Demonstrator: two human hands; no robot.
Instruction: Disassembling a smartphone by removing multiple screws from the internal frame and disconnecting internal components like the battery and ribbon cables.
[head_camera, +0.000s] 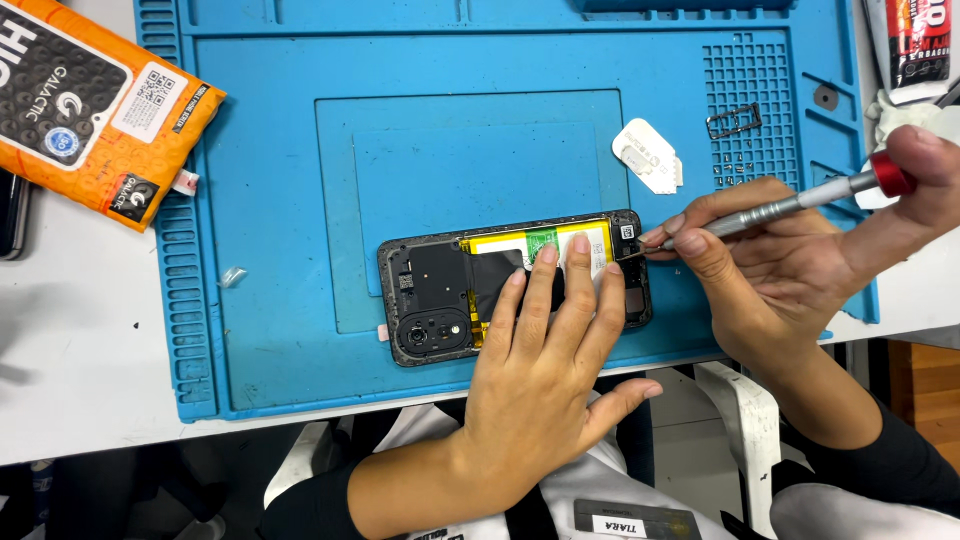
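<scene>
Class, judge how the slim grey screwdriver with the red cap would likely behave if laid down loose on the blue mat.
The slim grey screwdriver with the red cap looks round, so it would probably roll. It seems stiff metal, likely light for its length. The ribbed blue mat might stop it.

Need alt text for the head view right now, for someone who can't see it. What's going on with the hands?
The left hand presses its fingers on an opened phone lying on a blue mat, while the right hand holds a screwdriver with its tip at the phone's right end. An orange pouch lies at upper left, and a small white part sits above the phone.
</scene>
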